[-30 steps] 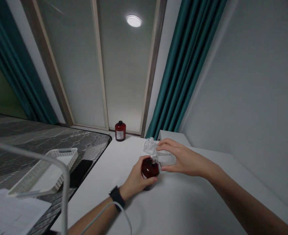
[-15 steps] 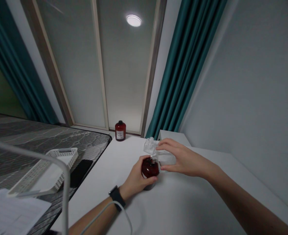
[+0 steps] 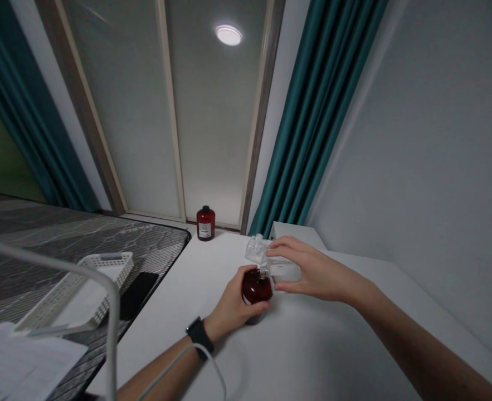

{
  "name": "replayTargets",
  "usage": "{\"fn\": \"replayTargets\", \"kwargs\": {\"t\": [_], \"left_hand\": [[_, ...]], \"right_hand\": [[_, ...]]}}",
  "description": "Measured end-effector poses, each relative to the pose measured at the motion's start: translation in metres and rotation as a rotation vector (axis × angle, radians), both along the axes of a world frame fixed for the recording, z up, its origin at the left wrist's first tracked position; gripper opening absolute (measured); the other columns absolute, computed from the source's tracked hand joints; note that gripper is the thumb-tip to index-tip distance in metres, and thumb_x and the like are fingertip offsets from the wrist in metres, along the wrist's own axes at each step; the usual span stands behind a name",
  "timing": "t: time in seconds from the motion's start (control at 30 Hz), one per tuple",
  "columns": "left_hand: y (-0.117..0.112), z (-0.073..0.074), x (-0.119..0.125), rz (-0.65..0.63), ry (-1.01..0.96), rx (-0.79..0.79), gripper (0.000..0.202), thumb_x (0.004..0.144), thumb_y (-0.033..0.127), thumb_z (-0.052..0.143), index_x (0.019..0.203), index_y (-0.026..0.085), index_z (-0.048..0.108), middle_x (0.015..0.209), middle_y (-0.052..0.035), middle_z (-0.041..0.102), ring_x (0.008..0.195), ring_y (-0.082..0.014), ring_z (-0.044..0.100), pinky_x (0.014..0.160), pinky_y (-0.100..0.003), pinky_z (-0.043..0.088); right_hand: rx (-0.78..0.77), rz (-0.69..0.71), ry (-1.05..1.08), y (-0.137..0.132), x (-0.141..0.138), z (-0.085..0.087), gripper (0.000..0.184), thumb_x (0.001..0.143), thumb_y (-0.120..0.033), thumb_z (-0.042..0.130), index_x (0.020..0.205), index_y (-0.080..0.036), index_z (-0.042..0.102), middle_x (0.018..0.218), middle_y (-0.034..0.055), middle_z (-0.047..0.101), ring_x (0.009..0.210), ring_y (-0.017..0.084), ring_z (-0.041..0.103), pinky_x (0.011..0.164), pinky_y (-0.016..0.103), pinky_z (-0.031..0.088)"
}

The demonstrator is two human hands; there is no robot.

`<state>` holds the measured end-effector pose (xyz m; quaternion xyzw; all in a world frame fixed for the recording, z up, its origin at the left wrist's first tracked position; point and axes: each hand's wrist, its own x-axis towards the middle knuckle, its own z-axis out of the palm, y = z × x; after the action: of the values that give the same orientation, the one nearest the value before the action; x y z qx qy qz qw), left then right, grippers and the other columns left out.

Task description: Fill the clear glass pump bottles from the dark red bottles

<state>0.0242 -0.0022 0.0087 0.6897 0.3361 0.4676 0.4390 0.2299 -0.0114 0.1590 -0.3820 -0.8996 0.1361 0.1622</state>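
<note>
My left hand [image 3: 239, 301] wraps round a dark reddish-brown bottle [image 3: 257, 285], which stands on the white table [image 3: 304, 345]. In my right hand [image 3: 304, 267] is a clear bottle [image 3: 285, 271], tipped on its side. Its ribbed neck meets the top of the brown bottle; whether liquid is flowing I cannot make out. Just beyond the neck, left of my right fingertips, is a clear plastic piece [image 3: 256, 249] whose kind is unclear. Farther back on the table, a second reddish-brown bottle [image 3: 205, 224] with a white label and black cap stands upright.
On the dark patterned surface at left are a white perforated basket [image 3: 122, 273], a black flat object [image 3: 139, 292] and paper sheets [image 3: 28, 362]. A pale curved tube [image 3: 112, 328] crosses the left foreground, and a thin cable [image 3: 179, 356] passes over my left wrist.
</note>
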Motion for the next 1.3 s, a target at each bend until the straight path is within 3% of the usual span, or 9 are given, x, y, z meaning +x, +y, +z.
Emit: {"fn": "replayTargets", "kwargs": {"t": [1.3], "left_hand": [[-0.0002,0.0006,0.0002,0.003,0.008,-0.001,0.069,0.067,0.018,0.079,0.127,0.019,0.047,0.120,-0.0085,0.064,0.110,-0.0275,0.062,0.100,-0.042,0.046]], "right_hand": [[-0.032,-0.014,-0.010,0.0016,0.0002,0.0030,0.051,0.083,-0.041,0.074,0.131,-0.028,0.062,0.135,0.0081,0.054,0.125,0.028,0.055,0.108,0.045,0.045]]}}
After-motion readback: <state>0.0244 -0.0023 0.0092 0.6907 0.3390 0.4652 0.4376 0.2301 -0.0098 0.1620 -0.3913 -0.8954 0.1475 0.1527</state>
